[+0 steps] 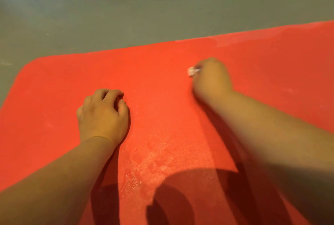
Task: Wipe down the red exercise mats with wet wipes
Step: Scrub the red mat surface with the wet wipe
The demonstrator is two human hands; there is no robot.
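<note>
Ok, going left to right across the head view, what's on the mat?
On the red mat: left hand, fingers curled → wet patch → wet wipe → right hand, which grips the wipe.

mat (162,73) red-orange, plain; wet patch (153,163) on mat paler pink, white-speckled; wipe (192,71) on mat white; floor (126,8) beyond mat dull grey-green, faintly mottled; shadows (171,205) on mat dark maroon
</note>
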